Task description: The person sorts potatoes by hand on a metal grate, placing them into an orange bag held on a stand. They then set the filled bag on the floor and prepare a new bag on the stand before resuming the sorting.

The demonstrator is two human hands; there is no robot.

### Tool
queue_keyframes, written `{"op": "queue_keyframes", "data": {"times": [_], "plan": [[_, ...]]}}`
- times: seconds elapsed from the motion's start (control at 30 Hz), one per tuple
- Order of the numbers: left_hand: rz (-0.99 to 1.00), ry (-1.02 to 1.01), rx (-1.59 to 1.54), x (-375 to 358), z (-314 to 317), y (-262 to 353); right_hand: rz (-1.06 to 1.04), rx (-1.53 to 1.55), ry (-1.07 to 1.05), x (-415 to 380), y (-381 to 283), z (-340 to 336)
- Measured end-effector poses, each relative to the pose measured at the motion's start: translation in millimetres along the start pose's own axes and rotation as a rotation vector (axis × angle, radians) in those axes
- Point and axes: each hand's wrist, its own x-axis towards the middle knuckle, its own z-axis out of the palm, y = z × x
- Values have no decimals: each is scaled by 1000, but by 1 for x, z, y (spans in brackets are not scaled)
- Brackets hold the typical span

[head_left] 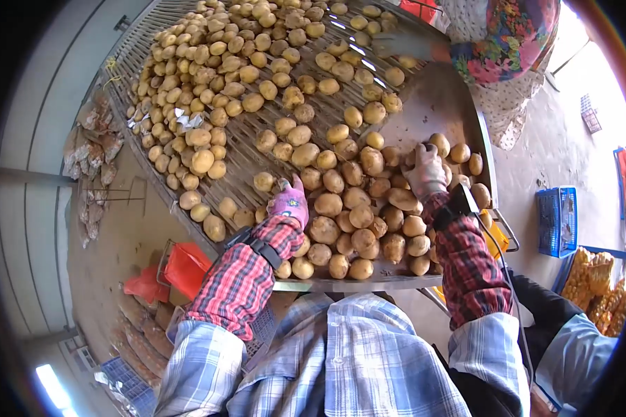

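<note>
So it's a bright room with pale panelled walls (31,118) and a dusty concrete floor (528,163), and most of the view is a big sorting table (247,149), slatted up top with smooth metal toward the right edge. The person across from it (497,48) is cut off by the frame, their gloved hand (400,45) kinda blurry, and another at lower right (577,354) is just a sleeve and a bit more. Blue crate (556,222) on the floor at right, red bag (186,270) at left. Potatoes (358,215) are piled far left and packed near the front edge; the oblong ones point every which way, and plenty look too round to call. Right hand (426,170) has fingers curled over some, can't tell if it's gripping. Left hand (290,201) has fingers partly spread beside one, nothing visibly held.
</note>
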Motion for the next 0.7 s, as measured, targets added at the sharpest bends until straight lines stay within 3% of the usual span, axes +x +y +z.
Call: {"op": "queue_keyframes", "data": {"times": [0.03,0.13,0.17,0.2,0.27,0.3,0.33,0.4,0.47,0.53,0.57,0.6,0.63,0.67,0.7], "plan": [[22,-20,61,-3,2,0,-12,104,42,-9,7,2],[61,67,-255,-18,3,-13,-47,303,69,-27,44,18],[108,178,-421,-47,-14,-9,58,582,140,-30,49,17],[260,422,-521,-54,1,-8,169,863,206,-38,51,20],[449,375,-815,-97,-1,27,165,1245,91,-81,22,-14],[531,434,-887,-111,8,53,125,1055,70,-97,15,-5],[614,494,-959,-122,20,73,207,934,-59,-138,-19,-47],[613,364,-1077,-117,60,89,-158,977,-209,-176,-22,-3],[641,320,-1123,-122,87,81,-250,768,-259,-185,-11,-39],[627,-155,-1820,-130,106,67,-155,597,32,-161,35,0],[555,-352,-2114,-139,107,61,-57,129,47,-136,45,-5],[538,-348,-2112,-149,101,57,-156,-87,284,-115,65,5],[536,-340,-2039,-152,93,56,-17,60,-82,-104,66,-21],[541,-336,-1967,-152,88,58,-94,-135,-74,-89,78,-10],[527,-356,-1985,-149,91,57,-118,-126,-118,-79,92,-1]]}}
